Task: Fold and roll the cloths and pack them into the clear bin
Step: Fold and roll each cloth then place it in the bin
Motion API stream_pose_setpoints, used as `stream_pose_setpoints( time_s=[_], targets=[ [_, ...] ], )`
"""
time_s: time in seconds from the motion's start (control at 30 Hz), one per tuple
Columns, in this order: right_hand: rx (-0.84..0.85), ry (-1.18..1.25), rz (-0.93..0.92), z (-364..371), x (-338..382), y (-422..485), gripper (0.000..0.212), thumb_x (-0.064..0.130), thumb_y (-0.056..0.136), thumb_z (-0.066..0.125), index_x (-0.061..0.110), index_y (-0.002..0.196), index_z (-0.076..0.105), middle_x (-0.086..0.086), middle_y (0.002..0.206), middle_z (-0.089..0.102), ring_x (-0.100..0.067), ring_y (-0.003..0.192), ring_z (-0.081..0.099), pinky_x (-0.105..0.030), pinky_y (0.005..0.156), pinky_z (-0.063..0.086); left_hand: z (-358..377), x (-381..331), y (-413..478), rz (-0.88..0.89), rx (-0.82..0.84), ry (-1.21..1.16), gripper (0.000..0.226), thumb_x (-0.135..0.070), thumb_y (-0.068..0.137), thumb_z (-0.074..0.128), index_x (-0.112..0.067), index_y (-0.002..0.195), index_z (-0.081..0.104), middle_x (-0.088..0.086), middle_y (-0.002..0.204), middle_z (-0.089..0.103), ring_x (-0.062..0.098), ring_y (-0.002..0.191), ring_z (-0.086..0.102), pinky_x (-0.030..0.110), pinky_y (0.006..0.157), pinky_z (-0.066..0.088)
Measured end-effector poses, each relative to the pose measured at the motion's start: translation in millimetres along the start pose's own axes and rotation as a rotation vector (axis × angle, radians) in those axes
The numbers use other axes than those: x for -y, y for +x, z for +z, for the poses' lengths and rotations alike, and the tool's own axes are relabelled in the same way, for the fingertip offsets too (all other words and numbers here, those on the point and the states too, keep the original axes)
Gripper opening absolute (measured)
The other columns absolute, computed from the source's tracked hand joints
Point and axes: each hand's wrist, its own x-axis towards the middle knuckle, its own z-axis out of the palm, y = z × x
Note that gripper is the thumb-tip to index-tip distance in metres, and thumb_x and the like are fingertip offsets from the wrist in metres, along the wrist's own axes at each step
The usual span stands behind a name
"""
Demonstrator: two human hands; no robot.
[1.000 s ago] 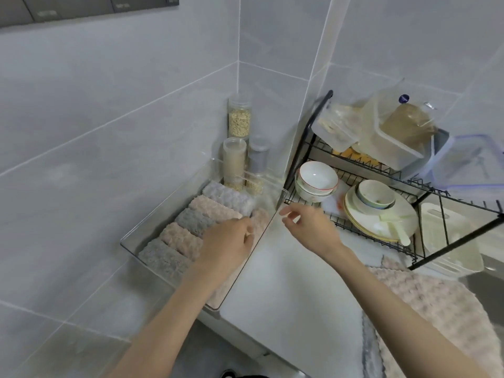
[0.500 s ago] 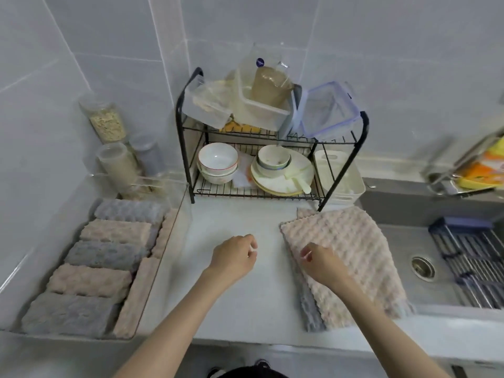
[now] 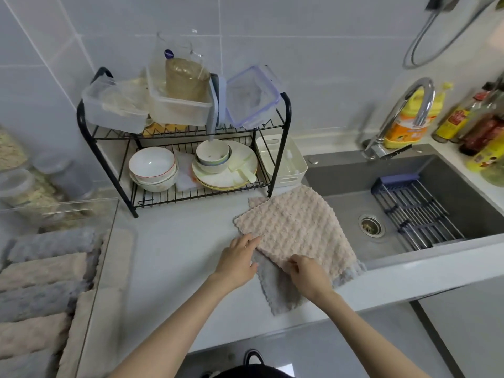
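The right hand (image 3: 308,271) pinches the near edge of the pink cloth (image 3: 297,227), which lies just ahead of it over a grey cloth (image 3: 275,291). The left hand (image 3: 240,257) touches the pink cloth's left edge; whether it grips, I cannot tell. The clear bin (image 3: 107,241) stands well to the left of this hand.

Bin (image 3: 109,241) left — cloths (image 3: 297,230) right

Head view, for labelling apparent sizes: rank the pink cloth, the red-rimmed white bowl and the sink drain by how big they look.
1. pink cloth, clearly the largest.
2. red-rimmed white bowl.
3. sink drain, the smallest.
None sits much nearer the camera than the others, so the order looks safe.
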Motion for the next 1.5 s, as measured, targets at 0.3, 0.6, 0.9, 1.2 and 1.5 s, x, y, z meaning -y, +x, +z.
stream_pose_setpoints(
  time_s=[0.3, 0.6, 0.9, 1.2, 1.5],
  targets=[
    [-0.274, 0.094, -0.226, -75, 14, -4, 0.009, 0.015, 0.087, 0.049, 0.013, 0.086, 0.057, 0.003, 0.087, 0.058, -0.017, 0.080, 0.054, -0.037, 0.068, 0.045, 1, -15, 42, 0.021, -0.250, 0.014, 0.051, -0.033, 0.087, 0.060, -0.033, 0.135, 0.042, -0.010, 0.140, 0.043, 0.016, 0.137, 0.028, 0.043, 0.110, 0.021],
    [-0.486, 0.227, -0.280, -123, 36, 13, 0.014, 0.010, 0.088, 0.046, 0.014, 0.075, 0.044, 0.004, 0.075, 0.045, -0.015, 0.072, 0.041, -0.023, 0.060, 0.034, -69, 15, 38, -0.048, -0.527, -0.443, 0.005, -0.014, 0.093, 0.054, -0.014, 0.095, 0.058, 0.001, 0.097, 0.068, 0.018, 0.097, 0.062, 0.034, 0.080, 0.045],
    [-0.407, 0.259, -0.390, -141, 103, 63, 0.021, 0.006, 0.089, 0.040, 0.011, 0.096, 0.059, -0.002, 0.095, 0.057, -0.019, 0.092, 0.049, -0.031, 0.075, 0.038, -171, 52, -5, -0.149, -0.768, -0.514, 0.010, -0.018, 0.094, 0.054, -0.014, 0.100, 0.061, -0.009, 0.096, 0.059, 0.006, 0.091, 0.052, 0.013, 0.065, 0.037],
    [-0.416, 0.430, -0.576, -139, 158, 74, 0.017, 0.008, 0.090, 0.046, 0.016, 0.094, 0.060, 0.004, 0.091, 0.060, -0.012, 0.079, 0.052, -0.024, 0.066, 0.037, -200, 77, -58, -0.149, -0.973, -0.448, 0.010, -0.012, 0.095, 0.052, -0.009, 0.103, 0.058, -0.004, 0.098, 0.059, -0.002, 0.084, 0.052, 0.001, 0.066, 0.037],
    [-0.112, 0.475, -0.497, -85, 128, 59, 0.009, 0.010, 0.084, 0.055, 0.016, 0.078, 0.054, 0.010, 0.051, 0.048, -0.004, 0.047, 0.037, -0.019, 0.048, 0.029, -133, 93, -100, -0.171, -0.864, -0.586, 0.006, -0.020, 0.091, 0.057, -0.025, 0.093, 0.058, -0.010, 0.085, 0.064, 0.004, 0.074, 0.056, 0.015, 0.066, 0.041]
  ],
)
